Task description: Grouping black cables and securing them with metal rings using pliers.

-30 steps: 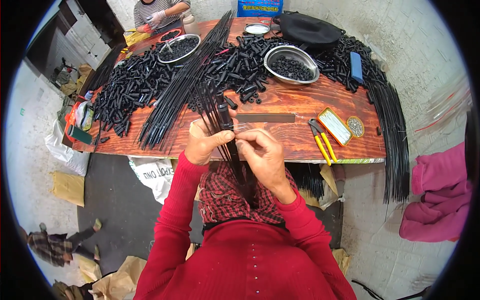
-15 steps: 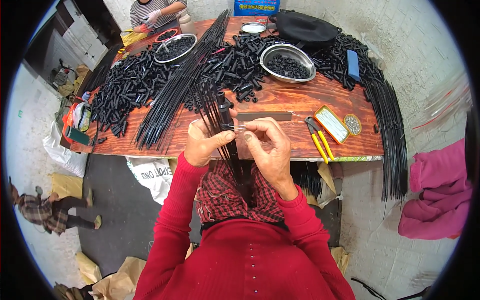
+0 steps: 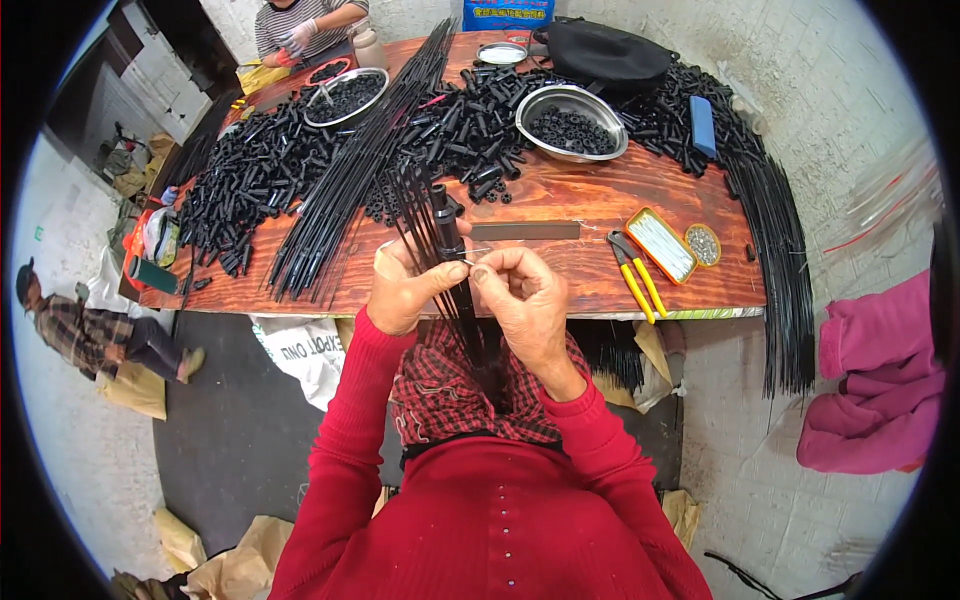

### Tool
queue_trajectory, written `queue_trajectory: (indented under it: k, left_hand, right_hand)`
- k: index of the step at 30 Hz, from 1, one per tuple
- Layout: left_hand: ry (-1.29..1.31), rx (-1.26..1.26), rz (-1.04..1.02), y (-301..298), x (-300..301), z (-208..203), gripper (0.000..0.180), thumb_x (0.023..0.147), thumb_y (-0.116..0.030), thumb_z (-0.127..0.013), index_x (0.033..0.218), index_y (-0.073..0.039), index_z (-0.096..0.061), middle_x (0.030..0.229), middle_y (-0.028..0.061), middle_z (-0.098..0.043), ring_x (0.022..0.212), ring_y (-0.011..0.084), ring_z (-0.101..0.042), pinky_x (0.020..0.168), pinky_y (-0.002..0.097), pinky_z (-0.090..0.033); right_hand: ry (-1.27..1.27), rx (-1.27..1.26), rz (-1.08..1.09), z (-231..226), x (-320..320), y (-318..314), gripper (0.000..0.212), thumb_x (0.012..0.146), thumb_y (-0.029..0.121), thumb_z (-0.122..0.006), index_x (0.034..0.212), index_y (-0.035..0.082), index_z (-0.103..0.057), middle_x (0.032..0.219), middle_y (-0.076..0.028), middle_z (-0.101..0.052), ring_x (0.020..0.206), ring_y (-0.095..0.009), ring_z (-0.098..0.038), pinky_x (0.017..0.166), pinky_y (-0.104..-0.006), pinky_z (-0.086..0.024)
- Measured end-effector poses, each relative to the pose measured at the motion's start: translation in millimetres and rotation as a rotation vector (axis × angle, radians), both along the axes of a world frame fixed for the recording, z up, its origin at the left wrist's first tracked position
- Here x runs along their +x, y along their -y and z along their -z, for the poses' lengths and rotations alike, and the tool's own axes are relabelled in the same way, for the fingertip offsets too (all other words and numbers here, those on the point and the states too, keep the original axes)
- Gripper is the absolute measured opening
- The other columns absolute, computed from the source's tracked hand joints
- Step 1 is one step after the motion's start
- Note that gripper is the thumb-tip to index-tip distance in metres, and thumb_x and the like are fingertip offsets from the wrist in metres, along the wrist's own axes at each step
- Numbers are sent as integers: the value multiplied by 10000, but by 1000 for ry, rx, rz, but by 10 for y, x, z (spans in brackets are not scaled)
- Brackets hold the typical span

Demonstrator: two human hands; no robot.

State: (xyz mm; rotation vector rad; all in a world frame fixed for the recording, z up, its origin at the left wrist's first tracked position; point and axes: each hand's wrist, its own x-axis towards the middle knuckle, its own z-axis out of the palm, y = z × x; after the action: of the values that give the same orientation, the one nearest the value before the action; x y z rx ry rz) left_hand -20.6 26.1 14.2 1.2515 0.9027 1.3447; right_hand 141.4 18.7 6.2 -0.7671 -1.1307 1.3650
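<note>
My left hand (image 3: pixel 407 287) is wrapped round a black cylindrical fitting (image 3: pixel 447 222) and a bundle of thin black rods (image 3: pixel 420 215), all held upright over my lap at the table's front edge. Its thumb presses on the fitting's lower part. Close against that spot, my right hand (image 3: pixel 524 302) pinches a thin pale pin (image 3: pixel 477 256) between thumb and fingers; its tip meets the fitting beside my left thumb. I cannot tell whether the pin enters a hole. The rods' lower ends drop between my knees.
Yellow-handled pliers (image 3: pixel 637 280), a yellow tin of white sticks (image 3: pixel 662 245) and a round tin of small metal parts (image 3: pixel 703 244) lie right. Behind are a steel bowl of black rings (image 3: pixel 572 125) and heaped black tubes (image 3: pixel 240 165). One person sits across; another (image 3: pixel 95 325) stands left.
My right hand has moved left and closer to my left thumb, bringing the pin against the fitting. The left hand keeps its hold. The person at the left has moved forward.
</note>
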Motion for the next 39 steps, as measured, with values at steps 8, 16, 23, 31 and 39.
queue_trajectory:
  k: [8, 16, 23, 31, 39]
  left_hand:
    - [53, -34, 32, 2, -35, -8, 430, 783, -7, -722, 1186, 20, -574, 965, 52, -654, 874, 118, -623, 825, 269, -501]
    - [50, -55, 53, 17, -35, -27, 478, 740, -59, -762, 1164, 26, -560, 943, 87, -661, 877, 156, -632, 836, 305, -496]
    - [41, -29, 33, 12, -60, 12, 442, 753, -12, -757, 1162, 13, -592, 970, 51, -665, 876, 124, -629, 820, 272, -496]
    - [62, -35, 64, 5, 10, -55, 417, 759, 3, -728, 1150, 24, -585, 938, 54, -649, 877, 131, -613, 821, 273, -480]
    - [72, -15, 95, 123, -69, -49, 453, 734, -73, -758, 1123, 39, -556, 876, 88, -643, 777, 154, -620, 729, 273, -497]
  right_hand:
    - [5, 29, 93, 21, -164, 162, 59, 887, 30, -630, 932, 0, -606, 767, 24, -599, 623, -16, -509, 563, -174, -422]
    - [44, 130, 32, 43, 90, 66, 134, 940, 102, -563, 1005, -12, -585, 877, -21, -596, 702, -51, -539, 635, -193, -454]
    - [209, 286, 126, -76, 49, 40, 130, 897, 48, -604, 1009, -17, -601, 893, -38, -605, 738, -84, -582, 657, -210, -477]
    - [319, 424, 189, -114, 104, 72, 137, 824, -17, -653, 960, -4, -644, 886, -70, -606, 776, -130, -604, 671, -250, -490]
    - [727, 407, 421, 93, 763, -16, 172, 814, 14, -629, 986, 9, -631, 929, -116, -615, 771, -226, -621, 681, -306, -506]
